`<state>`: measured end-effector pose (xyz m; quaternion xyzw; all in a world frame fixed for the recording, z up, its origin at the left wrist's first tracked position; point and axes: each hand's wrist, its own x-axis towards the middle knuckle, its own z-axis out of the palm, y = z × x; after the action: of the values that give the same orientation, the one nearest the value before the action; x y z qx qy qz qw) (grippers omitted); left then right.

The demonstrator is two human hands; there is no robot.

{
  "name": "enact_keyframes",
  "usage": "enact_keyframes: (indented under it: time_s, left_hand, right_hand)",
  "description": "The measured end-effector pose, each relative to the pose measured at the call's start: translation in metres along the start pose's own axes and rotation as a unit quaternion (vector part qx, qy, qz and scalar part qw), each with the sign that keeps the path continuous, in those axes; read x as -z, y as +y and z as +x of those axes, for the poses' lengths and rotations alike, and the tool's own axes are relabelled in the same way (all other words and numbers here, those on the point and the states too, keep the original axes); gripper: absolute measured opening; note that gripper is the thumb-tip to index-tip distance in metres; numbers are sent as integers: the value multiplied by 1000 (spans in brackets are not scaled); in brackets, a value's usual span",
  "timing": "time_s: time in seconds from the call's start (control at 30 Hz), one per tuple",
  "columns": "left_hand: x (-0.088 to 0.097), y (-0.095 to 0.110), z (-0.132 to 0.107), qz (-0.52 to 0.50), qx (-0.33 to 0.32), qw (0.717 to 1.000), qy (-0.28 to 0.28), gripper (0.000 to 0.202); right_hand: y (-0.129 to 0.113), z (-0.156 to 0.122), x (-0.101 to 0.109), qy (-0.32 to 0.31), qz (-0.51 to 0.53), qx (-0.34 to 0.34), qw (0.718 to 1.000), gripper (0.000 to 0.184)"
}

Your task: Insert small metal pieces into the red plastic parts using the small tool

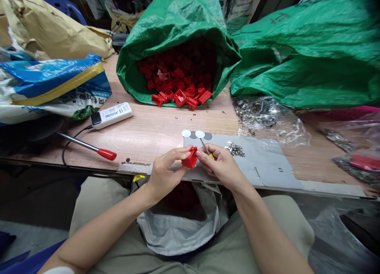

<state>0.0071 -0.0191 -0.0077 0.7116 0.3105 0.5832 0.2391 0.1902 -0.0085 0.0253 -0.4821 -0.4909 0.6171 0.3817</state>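
While left hand [166,171] pinches red piece [187,160], right hand [222,163] grips tool [211,156], woodgrain table [157,127], green sacks [175,16].

The sole view looks from the wearer's head, above the lap [228,244] at six o'clock, forward and down across the table [160,123] towards the sack [178,20] at twelve. The left hand [166,169] and right hand [219,163] sit near, just six-o'clock of centre; the sack lies farther off. The field is wide.
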Motion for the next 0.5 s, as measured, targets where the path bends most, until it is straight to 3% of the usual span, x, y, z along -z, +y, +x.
enact_keyframes:
  time_s: [0.2,0.37,0.43,0.5]
  left_hand:
    - [3,-1,1,-27,-40,999,-21,37]
    - [4,-1,-1,-68,-66,995,-41,43]
    - [3,0,-1,-85,-35,995,-33,42]
    - [2,2,-1,-87,39,995,-13,35]
  right_hand:
    - [-4,-4,-3,-72,98,-73,990,42]
    - [-2,-4,-3,-155,198,-150,956,47]
    - [-3,-4,-1,-153,184,-141,961,48]
    - [-7,-5,7,-99,105,-105,984,48]
